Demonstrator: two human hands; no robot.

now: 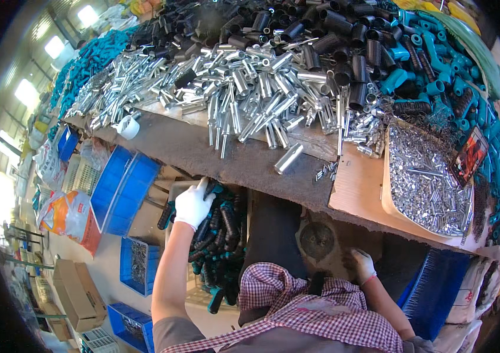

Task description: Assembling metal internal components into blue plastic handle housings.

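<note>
Bare bench edge (241, 167); obstacles: black grips (227, 219), 1 silver tube (289, 159).

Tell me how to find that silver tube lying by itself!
Find the table with the big silver pile. In front of the pile, right of its middle, lies one thick silver tube. Unlike its neighbours, it lies apart from the pile.

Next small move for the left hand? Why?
I'd probably raise the left hand toward the lone silver tube: the hand is at the pile of dark grips, no grip plainly shows in it, and that tube lies nearer the table edge than its neighbours.
</note>
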